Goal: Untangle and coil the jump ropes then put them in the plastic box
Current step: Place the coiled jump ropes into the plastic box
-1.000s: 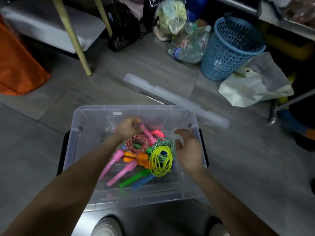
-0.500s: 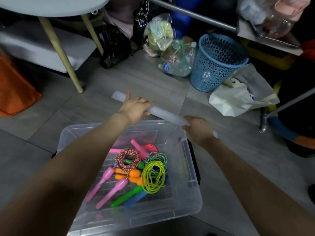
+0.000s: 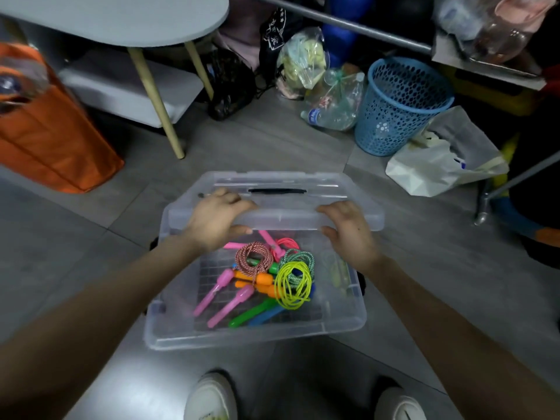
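The clear plastic box [image 3: 254, 336] sits on the floor in front of my feet. Inside lie several coiled jump ropes: a yellow-green coil [image 3: 293, 283], a red-white coil [image 3: 254, 257], a green-white coil [image 3: 298, 259] and a pink one [image 3: 286, 244], with pink, orange, green and blue handles. Both hands hold the clear lid [image 3: 285, 204] over the box's far half, its near edge raised. My left hand [image 3: 218, 221] grips that edge at the left, thumb under it. My right hand [image 3: 348, 230] grips it at the right.
A blue mesh bin [image 3: 400, 104] and a white plastic bag [image 3: 439, 165] stand at the right. An orange bag [image 3: 48, 137] is at the left, by a grey table [image 3: 121, 19] with wooden legs. Plastic bags with bottles lie behind. My shoes show at the bottom edge.
My hands left the ropes, reached to the lid lying on the floor beyond the box, took hold of it and brought it over the box's far half.
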Available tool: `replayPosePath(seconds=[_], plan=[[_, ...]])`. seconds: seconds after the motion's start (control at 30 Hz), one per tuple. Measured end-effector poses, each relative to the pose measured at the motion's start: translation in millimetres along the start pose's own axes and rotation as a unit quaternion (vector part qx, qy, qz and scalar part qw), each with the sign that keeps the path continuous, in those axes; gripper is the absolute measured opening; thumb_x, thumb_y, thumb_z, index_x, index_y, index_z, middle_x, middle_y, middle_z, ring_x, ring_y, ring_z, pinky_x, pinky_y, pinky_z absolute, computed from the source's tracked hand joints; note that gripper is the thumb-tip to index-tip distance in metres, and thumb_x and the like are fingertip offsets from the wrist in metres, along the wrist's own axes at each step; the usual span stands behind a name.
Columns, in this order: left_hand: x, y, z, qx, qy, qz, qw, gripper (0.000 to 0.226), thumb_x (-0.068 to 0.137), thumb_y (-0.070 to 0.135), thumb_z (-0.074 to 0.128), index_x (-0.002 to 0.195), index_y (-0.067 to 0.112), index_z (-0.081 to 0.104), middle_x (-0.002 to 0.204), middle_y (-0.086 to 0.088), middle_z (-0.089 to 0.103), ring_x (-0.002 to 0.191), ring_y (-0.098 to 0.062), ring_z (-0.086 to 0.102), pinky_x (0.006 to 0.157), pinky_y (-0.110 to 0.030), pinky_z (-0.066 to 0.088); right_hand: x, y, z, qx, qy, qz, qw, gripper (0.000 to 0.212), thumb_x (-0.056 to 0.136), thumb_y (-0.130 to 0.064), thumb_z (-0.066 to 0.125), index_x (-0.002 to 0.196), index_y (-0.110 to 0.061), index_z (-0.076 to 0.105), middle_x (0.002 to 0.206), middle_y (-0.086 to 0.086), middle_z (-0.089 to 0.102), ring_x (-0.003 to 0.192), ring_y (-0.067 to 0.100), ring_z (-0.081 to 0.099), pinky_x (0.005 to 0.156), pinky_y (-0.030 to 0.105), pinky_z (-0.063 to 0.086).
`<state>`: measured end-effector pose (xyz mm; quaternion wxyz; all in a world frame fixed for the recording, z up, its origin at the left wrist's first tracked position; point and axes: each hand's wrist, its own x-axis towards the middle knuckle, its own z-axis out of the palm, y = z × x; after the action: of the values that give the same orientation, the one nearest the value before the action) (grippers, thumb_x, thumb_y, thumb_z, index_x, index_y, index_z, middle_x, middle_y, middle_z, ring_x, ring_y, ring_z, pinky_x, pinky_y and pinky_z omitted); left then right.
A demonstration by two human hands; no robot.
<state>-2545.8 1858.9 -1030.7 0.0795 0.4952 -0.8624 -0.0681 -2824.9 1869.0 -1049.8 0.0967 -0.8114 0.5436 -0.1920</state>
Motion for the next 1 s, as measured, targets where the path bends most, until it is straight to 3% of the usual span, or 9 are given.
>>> replayPosePath(seconds=[0.13,0.23,0.37,0.47,0.6,0.7,0.83,0.9,1.0], plan=[[-49.0,15.0,-11.6,0.012,-0.047,-0.009,0.999,0.052,0.057,0.024,0.086,0.102,0.009,0.066,0.083,-0.016,0.064,0.08,-0.036,0.06,0.065,-0.04,0.052,-35.1,-28.6,7.3,0.023,-0.008,-0.031,0.999,0.037,0.067,-0.005,0.067,0.104,-0.004,0.064,0.092,0.014,0.064,0.088,0.034,0.056,0.081,0.032,0.035],[-78.1,27.5,-13.3,0.039,-0.107,0.047,0.992,0.053,0.052,0.024,0.088,0.1,0.01,0.068,0.08,-0.015,0.066,0.077,-0.035,0.063,0.063,-0.035,0.052,-66.9,-45.1,12.2,0.032,-0.025,-0.049,0.998,0.039,0.061,-0.004,0.071,0.099,-0.006,0.064,0.09,0.012,0.064,0.084,0.034,0.056,0.077,0.036,0.04],[-105.9,56.4,-4.7,0.047,-0.208,0.035,0.976,0.052,0.082,0.024,0.066,0.131,0.017,0.051,0.123,-0.013,0.058,0.115,-0.032,0.051,0.097,-0.036,0.039,-110.2,-55.9,20.4,0.034,-0.054,-0.042,0.997,0.051,0.047,0.008,0.078,0.094,-0.008,0.065,0.087,0.009,0.065,0.084,0.02,0.042,0.073,0.031,0.036],[-124.8,76.3,5.9,0.106,-0.274,0.003,0.956,0.052,0.091,0.024,0.054,0.14,0.025,0.037,0.137,-0.006,0.046,0.126,-0.026,0.041,0.101,-0.031,0.031,-140.7,-61.3,27.9,0.005,-0.078,-0.051,0.996,0.057,0.038,0.011,0.08,0.09,-0.01,0.067,0.083,0.007,0.067,0.077,0.024,0.057,0.065,0.027,0.05],[-153.1,88.8,28.6,0.074,-0.26,-0.066,0.96,0.053,0.093,0.017,0.049,0.143,0.027,0.034,0.141,-0.006,0.041,0.126,-0.026,0.041,0.1,-0.032,0.033,-164.6,-65.0,34.5,-0.027,-0.075,-0.047,0.996,0.06,0.035,0.018,0.068,0.089,-0.008,0.071,0.081,0.007,0.07,0.071,0.029,0.068,0.062,0.033,0.056],[-169.7,88.4,43.8,0.049,-0.246,-0.11,0.962,0.053,0.094,0.025,0.047,0.144,0.031,0.03,0.141,0.0,0.039,0.124,-0.026,0.04,0.099,-0.034,0.034,-173.1,-61.4,40.1,-0.035,-0.094,-0.045,0.994,0.073,0.031,0.023,0.068,0.098,-0.004,0.07,0.091,0.012,0.071,0.079,0.033,0.069,0.074,0.041,0.055],[-179.6,88.7,51.7,0.038,-0.222,-0.131,0.965,0.055,0.095,0.025,0.042,0.146,0.036,0.023,0.139,0.002,0.038,0.121,-0.026,0.037,0.094,-0.035,0.036,-175.1,-54.8,43.9,-0.033,-0.179,-0.031,0.983,0.072,0.057,0.02,0.056,0.125,-0.004,0.056,0.127,0.016,0.058,0.12,0.034,0.053,0.108,0.046,0.025],[-180.7,84.9,53.7,-0.007,-0.179,-0.144,0.973,0.048,0.095,0.029,0.044,0.141,0.034,0.035,0.135,0.0,0.044,0.118,-0.028,0.04,0.093,-0.034,0.036,-173.7,-53.7,40.5,-0.038,-0.209,-0.011,0.977,0.067,0.071,0.013,0.049,0.133,-0.01,0.049,0.14,0.01,0.047,0.132,0.027,0.041,0.114,0.043,0.014],[-182.5,71.4,54.7,-0.074,-0.007,-0.197,0.978,0.038,0.086,0.031,0.047,0.118,0.018,0.063,0.107,-0.014,0.061,0.096,-0.039,0.056,0.079,-0.041,0.046,-169.6,-49.3,36.8,-0.045,-0.089,0.002,0.995,0.053,0.066,0.01,0.055,0.115,-0.01,0.065,0.119,0.012,0.064,0.11,0.03,0.061,0.104,0.053,0.028]])
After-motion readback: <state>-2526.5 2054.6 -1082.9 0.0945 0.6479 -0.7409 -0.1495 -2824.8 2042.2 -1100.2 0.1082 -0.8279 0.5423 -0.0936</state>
